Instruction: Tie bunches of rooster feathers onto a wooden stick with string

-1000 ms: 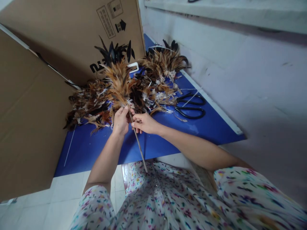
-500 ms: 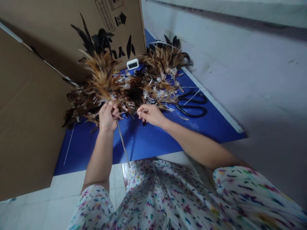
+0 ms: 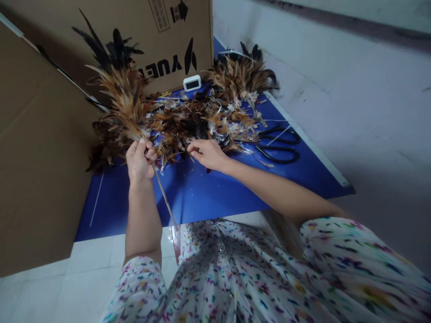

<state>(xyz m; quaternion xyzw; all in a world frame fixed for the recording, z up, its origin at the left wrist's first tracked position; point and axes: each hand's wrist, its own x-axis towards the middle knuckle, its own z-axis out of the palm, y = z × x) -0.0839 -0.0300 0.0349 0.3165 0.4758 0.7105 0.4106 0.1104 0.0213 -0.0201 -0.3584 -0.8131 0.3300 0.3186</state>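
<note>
A feather duster [image 3: 123, 98] with brown feathers and black tips rises from my left hand [image 3: 139, 157]. That hand is closed around the thin stick [image 3: 164, 195], whose bare end slants down past the table edge. To the right, my right hand [image 3: 207, 153] is at the front of a heap of loose brown and black feathers [image 3: 182, 116]. Its thumb and fingers are pinched together; what they hold, if anything, is too small to make out. Black-handled scissors [image 3: 278, 143] lie right of that hand, their blades partly under feathers.
A blue tabletop [image 3: 208, 193] carries the feathers. A white digital timer [image 3: 192, 83] stands behind the heap, near a bundle of feathers [image 3: 239, 74]. Cardboard boxes [image 3: 40, 148] wall off the left and back. A pale wall [image 3: 336, 103] borders the right.
The view has shifted slightly. My left hand with the feather duster has moved left, and the duster leans further left. My right hand stays by the heap, its fingers slightly turned.
</note>
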